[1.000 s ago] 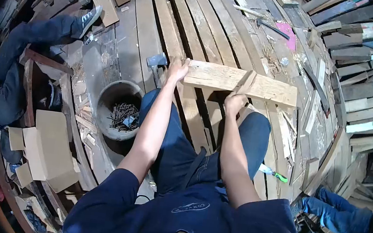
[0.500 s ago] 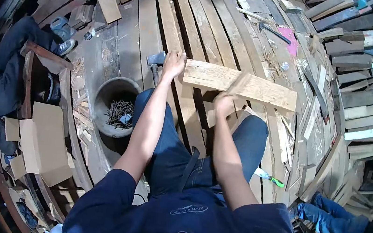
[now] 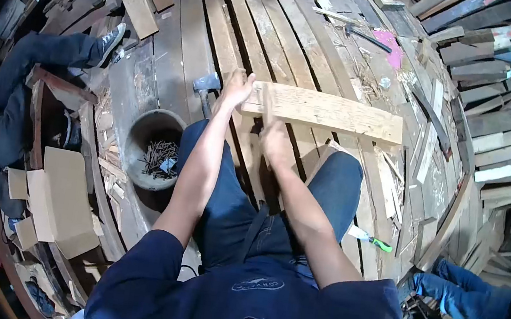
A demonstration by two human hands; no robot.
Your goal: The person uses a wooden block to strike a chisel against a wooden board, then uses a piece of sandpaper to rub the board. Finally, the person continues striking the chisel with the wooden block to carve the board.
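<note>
A pale wooden board [image 3: 332, 113] lies across the plank surface in front of me, its left end at my left hand [image 3: 237, 88]. The fingers of that hand are bent around this end. My right hand [image 3: 276, 139] is closed on a narrow, wood-coloured tool [image 3: 267, 104], smeared by motion, so I cannot make out its kind. The tool's upper part overlaps the board's left portion. Just left of my left hand lies a hammer [image 3: 207, 82] with a grey head. A bucket [image 3: 135, 143] holding many nails [image 3: 161, 159] stands beside my left leg.
A green-handled scraper [image 3: 380, 244] lies by my right knee. Farther off are a dark-handled hammer [image 3: 368, 39] and a pink sheet [image 3: 389, 49]. Stacked wood [image 3: 498, 133] lines the right side. A cardboard box [image 3: 63, 199] and another person's leg [image 3: 56, 52] are at left.
My right hand and its tool have moved left along the board. The board has shifted slightly left in view. At left, the other person's foot has moved up and right.
</note>
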